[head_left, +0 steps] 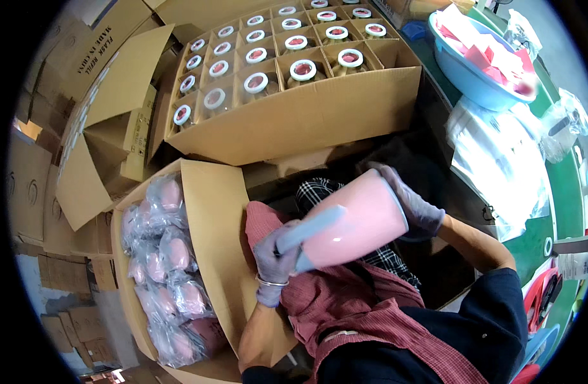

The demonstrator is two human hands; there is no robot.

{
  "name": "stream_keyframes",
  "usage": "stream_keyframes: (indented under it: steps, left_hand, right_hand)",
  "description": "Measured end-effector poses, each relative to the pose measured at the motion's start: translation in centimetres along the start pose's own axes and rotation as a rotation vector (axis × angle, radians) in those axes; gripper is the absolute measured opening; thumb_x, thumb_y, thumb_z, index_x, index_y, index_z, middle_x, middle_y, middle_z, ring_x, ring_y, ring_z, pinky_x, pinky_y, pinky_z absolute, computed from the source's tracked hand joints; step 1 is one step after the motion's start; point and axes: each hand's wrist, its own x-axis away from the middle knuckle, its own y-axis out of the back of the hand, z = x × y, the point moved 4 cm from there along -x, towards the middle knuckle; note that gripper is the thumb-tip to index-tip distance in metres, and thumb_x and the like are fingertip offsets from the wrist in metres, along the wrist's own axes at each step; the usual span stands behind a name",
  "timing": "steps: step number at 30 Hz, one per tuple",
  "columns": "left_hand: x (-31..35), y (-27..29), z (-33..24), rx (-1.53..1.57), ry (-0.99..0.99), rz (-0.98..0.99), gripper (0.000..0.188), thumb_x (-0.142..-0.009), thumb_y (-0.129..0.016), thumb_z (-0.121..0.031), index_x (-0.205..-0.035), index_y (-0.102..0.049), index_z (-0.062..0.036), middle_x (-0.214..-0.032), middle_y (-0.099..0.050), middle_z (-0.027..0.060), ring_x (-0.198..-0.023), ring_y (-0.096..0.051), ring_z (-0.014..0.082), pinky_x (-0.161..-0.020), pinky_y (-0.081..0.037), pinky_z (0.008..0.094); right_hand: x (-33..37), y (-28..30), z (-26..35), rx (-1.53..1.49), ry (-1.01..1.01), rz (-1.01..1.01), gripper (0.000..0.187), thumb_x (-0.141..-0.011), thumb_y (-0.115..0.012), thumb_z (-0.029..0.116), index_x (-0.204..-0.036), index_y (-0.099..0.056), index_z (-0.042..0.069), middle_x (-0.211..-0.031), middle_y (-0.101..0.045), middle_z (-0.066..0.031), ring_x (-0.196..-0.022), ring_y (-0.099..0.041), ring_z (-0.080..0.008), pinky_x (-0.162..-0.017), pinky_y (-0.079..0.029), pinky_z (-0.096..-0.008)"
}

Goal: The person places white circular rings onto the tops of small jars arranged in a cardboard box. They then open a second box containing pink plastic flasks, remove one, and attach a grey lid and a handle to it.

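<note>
Across my lap lies a pink jug [361, 221] with a light blue handle and a light blue band at its right end, tilted so that this end points up to the right. My left hand [273, 257], in a thin greyish-purple glove, is wrapped round the handle end. My gloved right hand [414, 203] grips the jug's right end, its fingers partly hidden behind the jug. What is inside the jug is out of sight.
An open carton [294, 121] of glass flask liners with white rings stands ahead. On the left, another carton [214, 237] holds pink parts [179, 253] in clear bags. A blue basin [467, 70] of pink pieces and clear plastic bags [499, 160] sit on a green bench [540, 240] to the right.
</note>
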Motion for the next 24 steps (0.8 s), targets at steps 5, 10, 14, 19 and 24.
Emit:
stream_keyframes:
  steps: [5, 10, 14, 19, 24]
  left_hand:
    - [2.6, -0.3, 5.0, 0.492, 0.534, -0.07, 0.025, -0.092, -0.058, -0.02, -0.089, -0.07, 0.002, -0.08, -0.069, 0.0034, -0.069, -0.059, 0.0077, -0.064, -0.045, 0.0239]
    - [2.9, -1.3, 1.7, 0.111, 0.178, -0.194, 0.033, -0.093, -0.056, -0.025, -0.092, -0.071, 0.0042, -0.077, -0.067, 0.0055, -0.066, -0.056, 0.0094, -0.061, -0.044, 0.0259]
    - [5.9, -0.3, 7.0, 0.468, 0.443, -0.188, 0.031, -0.095, -0.054, -0.025, -0.095, -0.07, 0.002, -0.091, -0.07, 0.0104, -0.077, -0.061, 0.0135, -0.071, -0.048, 0.028]
    - [8.0, -2.2, 10.2, 0.916, 0.66, 0.091, 0.029, -0.096, -0.054, -0.024, -0.103, -0.068, -0.0003, -0.097, -0.068, 0.0094, -0.084, -0.061, 0.014, -0.075, -0.048, 0.0285]
    - [9.8, -5.3, 10.1, 0.976, 0.737, 0.235, 0.029, -0.097, -0.053, -0.025, -0.107, -0.066, -0.0009, -0.099, -0.067, 0.0085, -0.086, -0.061, 0.0139, -0.078, -0.048, 0.0286]
  right_hand:
    - [-2.3, 0.2, 8.8, -0.263, 0.274, 0.259, 0.063, -0.091, -0.046, 0.044, -0.142, -0.04, 0.007, -0.149, -0.029, -0.0179, -0.14, -0.027, -0.0321, -0.116, -0.017, -0.0452]
    - [-2.7, -0.6, 4.4, -0.596, -0.064, 0.093, 0.051, -0.091, -0.052, 0.035, -0.133, -0.05, 0.007, -0.139, -0.04, -0.0129, -0.132, -0.036, -0.0247, -0.113, -0.025, -0.0396]
    - [-3.6, -0.2, 11.0, -0.573, -0.146, 0.121, 0.045, -0.094, -0.059, 0.027, -0.133, -0.05, 0.005, -0.136, -0.046, -0.0128, -0.13, -0.042, -0.0251, -0.109, -0.032, -0.0375]
    - [-4.9, 1.1, 16.7, 0.032, 0.574, 0.386, 0.018, -0.094, -0.06, 0.013, -0.109, -0.068, 0.008, -0.118, -0.06, -0.0118, -0.105, -0.059, -0.0248, -0.093, -0.045, -0.0387]
    - [-5.5, -0.9, 18.8, 0.246, 0.94, 0.552, 0.023, -0.085, -0.062, 0.014, -0.107, -0.068, 0.011, -0.107, -0.062, -0.0058, -0.094, -0.06, -0.0227, -0.084, -0.049, -0.037]
